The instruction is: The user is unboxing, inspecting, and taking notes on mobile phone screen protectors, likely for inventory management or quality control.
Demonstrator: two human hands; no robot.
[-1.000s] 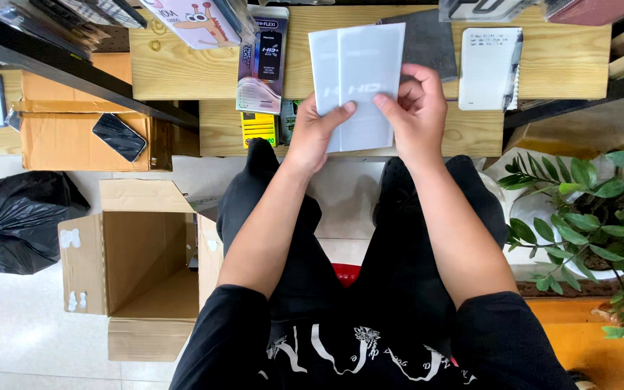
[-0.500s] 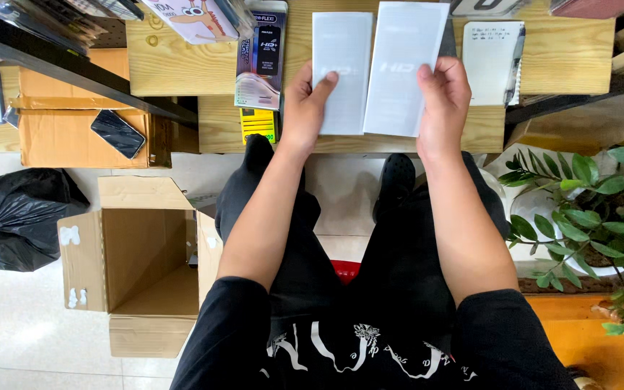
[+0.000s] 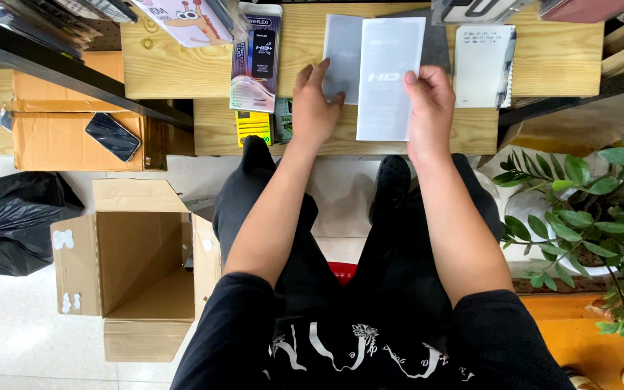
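My right hand (image 3: pixel 429 105) pinches a flat white rectangular packet (image 3: pixel 389 76), held upright over the low wooden bench (image 3: pixel 182 68). A second pale grey packet (image 3: pixel 343 54) lies partly behind it to the left. Its lower edge is under the spread fingers of my left hand (image 3: pixel 313 101), which presses it flat on the wood. My two hands are apart, each on its own packet.
A dark boxed product (image 3: pixel 256 58) and a small yellow pack (image 3: pixel 253 126) lie left of my hands, a white notepad (image 3: pixel 482 66) to the right. An open cardboard box (image 3: pixel 135 267) and a black bin bag (image 3: pixel 9 220) sit on the floor at left. A potted plant (image 3: pixel 601 217) stands at right.
The two packets, held together a second ago, were pulled apart and now overlap again. My left hand has opened and lies flat on the grey one, while the right keeps the white one.
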